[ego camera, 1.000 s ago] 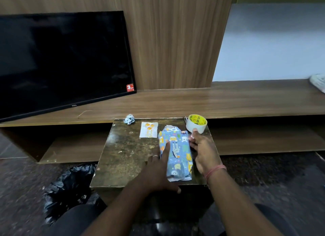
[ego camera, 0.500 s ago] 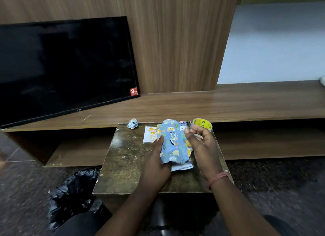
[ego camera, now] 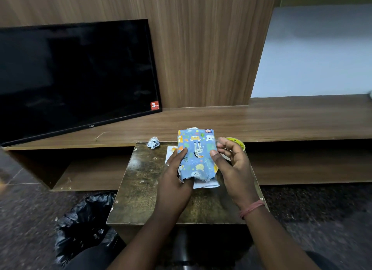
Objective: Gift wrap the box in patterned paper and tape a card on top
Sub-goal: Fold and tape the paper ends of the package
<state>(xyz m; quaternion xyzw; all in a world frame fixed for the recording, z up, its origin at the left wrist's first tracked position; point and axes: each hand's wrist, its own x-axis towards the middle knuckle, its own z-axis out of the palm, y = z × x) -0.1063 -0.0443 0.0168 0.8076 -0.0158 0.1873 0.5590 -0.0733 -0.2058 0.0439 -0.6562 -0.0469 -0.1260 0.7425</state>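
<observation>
One wrapped box, in blue animal-print paper ragged at its near end, was held tilted above a worn, speckled small table. The left hand gripped it; the right hand had loosely curled fingers, thumb touching it. One yellow tape roll, one card and one crumpled scrap sat farther back, before a wood-grain shelf.

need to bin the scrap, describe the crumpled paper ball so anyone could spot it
On the small worn dark-topped table below the black television, look at the far left corner. The small crumpled blue-white paper ball sits there, left of the flat white card; it is the only wadded thing.
</observation>
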